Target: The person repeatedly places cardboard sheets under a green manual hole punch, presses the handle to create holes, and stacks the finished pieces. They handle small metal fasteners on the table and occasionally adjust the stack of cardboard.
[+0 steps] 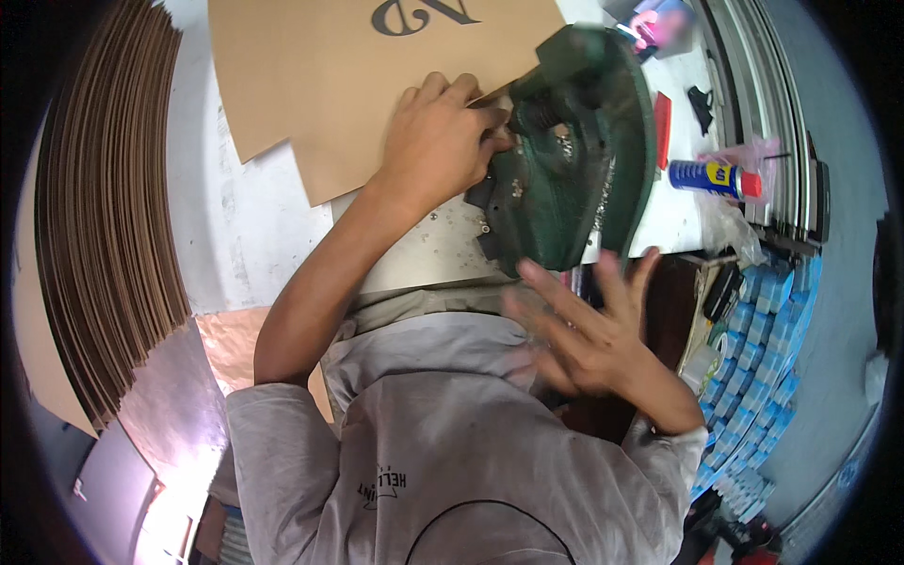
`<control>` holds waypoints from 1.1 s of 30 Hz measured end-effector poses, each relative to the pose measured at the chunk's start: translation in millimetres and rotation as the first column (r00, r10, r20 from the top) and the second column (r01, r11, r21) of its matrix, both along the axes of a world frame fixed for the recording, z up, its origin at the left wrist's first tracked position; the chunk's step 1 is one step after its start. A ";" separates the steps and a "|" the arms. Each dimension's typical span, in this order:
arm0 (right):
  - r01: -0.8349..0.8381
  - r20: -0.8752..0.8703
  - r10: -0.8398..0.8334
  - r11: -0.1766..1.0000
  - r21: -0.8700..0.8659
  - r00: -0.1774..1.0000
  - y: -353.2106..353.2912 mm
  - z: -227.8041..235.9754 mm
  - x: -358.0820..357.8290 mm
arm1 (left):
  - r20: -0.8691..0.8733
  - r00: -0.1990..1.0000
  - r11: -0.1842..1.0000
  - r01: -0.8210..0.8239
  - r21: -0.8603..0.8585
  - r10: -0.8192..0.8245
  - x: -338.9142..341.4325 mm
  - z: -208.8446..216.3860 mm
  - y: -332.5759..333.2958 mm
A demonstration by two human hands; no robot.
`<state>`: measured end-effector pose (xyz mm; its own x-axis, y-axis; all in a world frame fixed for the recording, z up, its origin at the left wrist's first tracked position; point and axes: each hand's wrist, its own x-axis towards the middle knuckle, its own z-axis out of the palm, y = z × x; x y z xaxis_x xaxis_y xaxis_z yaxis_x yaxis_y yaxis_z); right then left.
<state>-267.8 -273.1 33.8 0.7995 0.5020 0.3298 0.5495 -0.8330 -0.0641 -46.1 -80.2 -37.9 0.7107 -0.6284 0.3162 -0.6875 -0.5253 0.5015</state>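
My left hand (438, 141) lies over the edge of a brown cardboard sheet (311, 104) with dark printed lettering. Its fingers are curled in against the side of a dark green metal machine (565, 160), and whatever they pinch is hidden. The sheet's right part runs up to the machine. My right hand (584, 325) is smeared by motion, fingers spread and holding nothing, just below the machine's near end. Small shiny metal bits (565, 141) show in the machine's hollows, and more lie scattered on the pale surface (414, 254) by my left forearm.
A tall stack of brown cardboard sheets (108, 217) stands at the left. Right of the machine are a blue spray can (706, 177) with a red cap, a red strip (663, 130) and a small black piece (700, 108). Blue-and-white packs (753, 358) are piled at the lower right.
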 end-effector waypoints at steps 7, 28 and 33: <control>0.037 -0.445 0.134 0.935 0.354 0.885 13.1 108.0 26.1 | 0.098 0.995 0.998 0.011 0.058 -0.016 -2.2 -3.9 11.8; 0.679 -0.432 -0.528 0.620 0.393 0.731 -84.5 -71.6 123.8 | 0.173 0.981 0.888 -0.157 0.432 0.090 -2.5 1.6 94.0; 0.665 -0.572 -0.354 0.518 0.539 0.740 -74.7 -86.2 123.7 | 0.236 0.972 0.880 -0.108 0.463 -0.005 22.3 6.0 83.0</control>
